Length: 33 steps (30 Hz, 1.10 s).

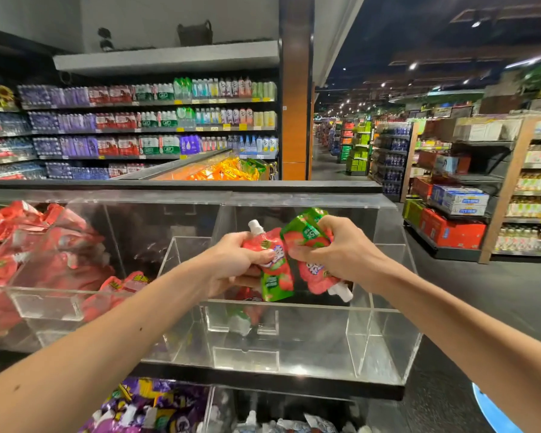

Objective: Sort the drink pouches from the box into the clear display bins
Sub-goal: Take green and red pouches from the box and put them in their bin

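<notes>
Both hands hold pink-and-green drink pouches over a clear display bin (pixel 384 339) on the upper shelf. My left hand (pixel 235 260) grips one pouch (pixel 277 270) with its white spout pointing up. My right hand (pixel 341 251) grips another pouch (pixel 310 242), spout hanging down at the lower right. The two pouches touch in the middle. Inside the bin, a similar pouch (pixel 242 317) lies on the bottom, seen through the clear front. The box is out of view.
The neighbouring clear bin (pixel 44 301) on the left is heaped with red pouches. A lower bin holds purple pouches (pixel 156 407) and pale ones (pixel 294 425). Store shelves of bottles stand behind, and an aisle runs along the right.
</notes>
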Motion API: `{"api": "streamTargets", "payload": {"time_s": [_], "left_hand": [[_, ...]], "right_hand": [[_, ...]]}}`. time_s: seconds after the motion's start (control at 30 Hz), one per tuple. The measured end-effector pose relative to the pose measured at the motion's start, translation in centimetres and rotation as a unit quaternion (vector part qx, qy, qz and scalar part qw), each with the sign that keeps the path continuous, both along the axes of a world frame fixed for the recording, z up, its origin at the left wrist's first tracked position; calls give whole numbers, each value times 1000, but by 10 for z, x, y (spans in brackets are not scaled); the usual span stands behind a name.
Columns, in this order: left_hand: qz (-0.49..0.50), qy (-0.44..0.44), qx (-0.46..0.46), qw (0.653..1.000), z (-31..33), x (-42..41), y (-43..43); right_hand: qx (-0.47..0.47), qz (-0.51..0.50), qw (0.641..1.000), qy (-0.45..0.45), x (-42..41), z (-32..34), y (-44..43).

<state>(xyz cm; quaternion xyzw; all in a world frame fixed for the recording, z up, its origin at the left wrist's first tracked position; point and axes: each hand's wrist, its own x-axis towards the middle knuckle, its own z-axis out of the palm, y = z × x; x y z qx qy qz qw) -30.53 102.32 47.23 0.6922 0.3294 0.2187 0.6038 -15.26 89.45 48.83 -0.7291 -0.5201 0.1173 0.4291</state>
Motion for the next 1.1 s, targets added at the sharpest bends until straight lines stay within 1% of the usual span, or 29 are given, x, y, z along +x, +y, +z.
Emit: {"api": "streamTargets", "payload": {"time_s": [0.03, 0.1, 0.13, 0.2, 0.23, 0.27, 0.37, 0.47, 0.5, 0.57, 0.67, 0.73, 0.77, 0.83, 0.9, 0.93, 0.97, 1.03, 1.07, 1.1], "left_hand": [[17, 25, 39, 999, -3, 2, 7], [35, 96, 149, 984, -5, 9, 16], [27, 147, 219, 964, -3, 13, 17], [-3, 257, 343, 903, 0, 24, 16], [-18, 297, 368, 881, 1, 30, 15], [-34, 328, 364, 871, 0, 36, 16], [-78, 391, 288, 871, -3, 54, 20], [-108, 430, 258, 858, -8, 71, 26], [-116, 446, 260, 849, -11, 75, 27], [-134, 480, 280, 821, -20, 82, 32], [-179, 526, 343, 758, -30, 84, 38], [-199, 539, 397, 716, -33, 85, 43], [-202, 545, 405, 706, -34, 85, 45], [-199, 543, 406, 708, -34, 84, 44], [-179, 536, 391, 726, -33, 81, 42], [-169, 533, 393, 730, -33, 80, 42], [-170, 530, 407, 725, -33, 79, 43], [-188, 521, 446, 703, -32, 81, 45], [-192, 510, 465, 698, -33, 84, 47], [-194, 495, 476, 701, -33, 87, 47]], "right_hand": [[-28, 0, 999, -32, 0, 0, 2], [-99, -3, 985, -138, -1, 2, 7], [-136, -5, 973, -186, -2, 2, 11], [-208, -5, 947, -243, -5, 3, 19], [-245, -6, 933, -263, -7, 2, 23], [-284, -4, 917, -280, -8, 1, 28], [-379, 19, 873, -307, -10, -2, 40], [-425, 55, 852, -301, -4, -4, 50], [-440, 72, 843, -299, -3, -5, 52], [-468, 109, 819, -315, -4, -5, 55], [-491, 166, 775, -362, -11, -5, 61], [-503, 197, 730, -419, -16, -9, 68], [-512, 205, 702, -450, -19, -14, 74], [-534, 209, 658, -489, -24, -24, 81], [-542, 213, 631, -513, -30, -29, 81], [-537, 213, 622, -528, -31, -29, 81], [-521, 210, 622, -546, -30, -30, 79], [-475, 193, 642, -570, -23, -30, 78], [-456, 186, 649, -581, -18, -31, 79], [-448, 176, 650, -588, -14, -32, 79]]}}
